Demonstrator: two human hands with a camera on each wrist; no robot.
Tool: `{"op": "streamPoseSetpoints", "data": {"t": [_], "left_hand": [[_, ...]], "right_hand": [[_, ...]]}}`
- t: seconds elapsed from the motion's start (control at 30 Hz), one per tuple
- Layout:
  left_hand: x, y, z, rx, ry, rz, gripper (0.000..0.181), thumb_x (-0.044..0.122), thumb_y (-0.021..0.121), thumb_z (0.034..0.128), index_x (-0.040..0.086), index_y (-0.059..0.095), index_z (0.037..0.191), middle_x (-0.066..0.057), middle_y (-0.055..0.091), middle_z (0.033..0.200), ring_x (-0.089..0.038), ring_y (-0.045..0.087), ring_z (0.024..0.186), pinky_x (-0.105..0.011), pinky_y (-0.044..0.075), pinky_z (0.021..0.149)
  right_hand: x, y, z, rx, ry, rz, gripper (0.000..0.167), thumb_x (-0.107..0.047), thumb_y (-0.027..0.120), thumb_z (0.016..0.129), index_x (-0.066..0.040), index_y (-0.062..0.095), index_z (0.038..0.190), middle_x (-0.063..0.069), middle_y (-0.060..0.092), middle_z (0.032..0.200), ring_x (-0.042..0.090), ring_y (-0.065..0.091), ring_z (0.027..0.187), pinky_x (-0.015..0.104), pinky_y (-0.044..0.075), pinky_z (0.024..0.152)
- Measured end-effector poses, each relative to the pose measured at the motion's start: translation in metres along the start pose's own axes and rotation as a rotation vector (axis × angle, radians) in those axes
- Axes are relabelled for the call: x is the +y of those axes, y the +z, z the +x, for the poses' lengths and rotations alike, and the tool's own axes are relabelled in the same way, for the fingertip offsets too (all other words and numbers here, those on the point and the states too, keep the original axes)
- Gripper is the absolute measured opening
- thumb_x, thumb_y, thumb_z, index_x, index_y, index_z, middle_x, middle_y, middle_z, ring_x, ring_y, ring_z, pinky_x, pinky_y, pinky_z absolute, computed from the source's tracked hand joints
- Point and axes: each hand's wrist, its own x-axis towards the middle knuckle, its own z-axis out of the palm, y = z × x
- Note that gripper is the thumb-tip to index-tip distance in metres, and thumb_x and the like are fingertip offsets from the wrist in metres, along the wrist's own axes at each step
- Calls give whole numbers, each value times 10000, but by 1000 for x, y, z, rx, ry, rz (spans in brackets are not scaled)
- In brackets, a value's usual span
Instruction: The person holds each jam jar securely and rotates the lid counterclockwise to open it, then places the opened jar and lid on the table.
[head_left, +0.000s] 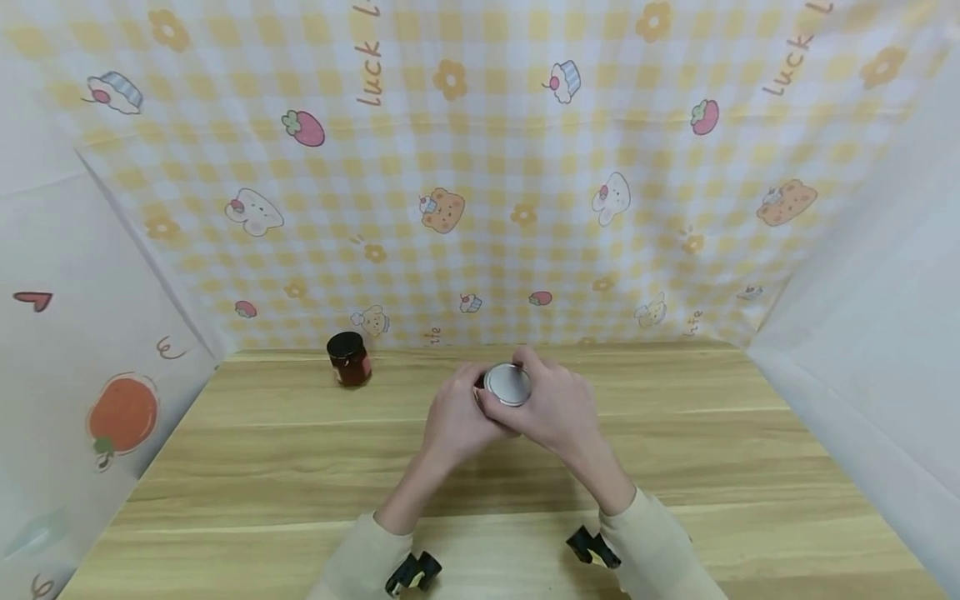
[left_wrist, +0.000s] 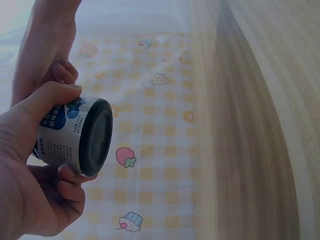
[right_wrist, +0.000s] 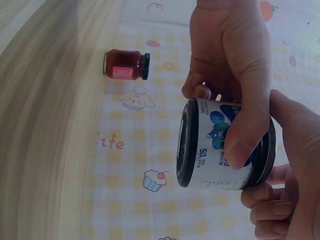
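A jar (right_wrist: 210, 172) with a white label and blueberry pictures is held above the wooden table, its silver lid (head_left: 507, 384) facing up in the head view. Around the jar's body curl the fingers of my left hand (head_left: 456, 412), its thumb lying across the label in the right wrist view. My right hand (head_left: 558, 404) grips the lid end, thumb on the near side and fingers round the far side. The left wrist view shows the jar's dark base (left_wrist: 97, 137) pointing away from both hands. My right palm hides part of the lid there.
A second jar (head_left: 349, 360), dark red inside with a black lid and pink label, stands at the back left of the wooden table (head_left: 675, 467). Behind the table hangs a yellow checked cloth (head_left: 495, 167). White sheets (head_left: 67, 250) close off the sides.
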Motion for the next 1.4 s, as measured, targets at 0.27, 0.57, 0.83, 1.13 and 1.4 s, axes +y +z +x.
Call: {"op": "streamPoseSetpoints", "data": {"t": [0.27,0.57,0.83,1.13,1.4], "left_hand": [[3,-6,0,-38,21,-6,568,195,926,602,52,694,1101,-47,659,1038,-212,644,927,-390,549,800],[5,-11,-1,-69,34,-20,528,170,911,592,62,697,1062,-15,648,1002,-170,616,891,-343,530,768],[6,-16,-2,-107,59,-25,490,189,924,600,60,684,1007,-1,633,946,-158,604,836,-308,528,714],[1,-18,-1,-136,100,-40,508,219,946,582,79,696,1001,27,637,923,-130,600,827,-286,523,707],[-1,-22,0,-171,126,-73,510,206,966,567,87,703,987,36,629,904,-113,589,819,-279,524,716]], "right_hand": [[0,-2,1,45,-57,-39,460,-566,722,754,-145,613,905,-21,567,593,126,463,444,272,345,386],[0,-2,-1,57,-97,-45,440,-552,704,746,-143,608,880,-26,550,571,117,463,439,272,350,385],[0,-2,-2,77,-147,-50,433,-550,716,731,-156,614,880,-45,534,568,121,470,442,273,339,387],[3,-3,-2,47,-220,-36,446,-552,729,722,-162,602,898,-57,522,573,98,432,434,247,320,385],[3,-9,-1,21,-280,-28,462,-601,679,732,-177,586,891,-83,462,557,67,364,429,226,283,382]]}}
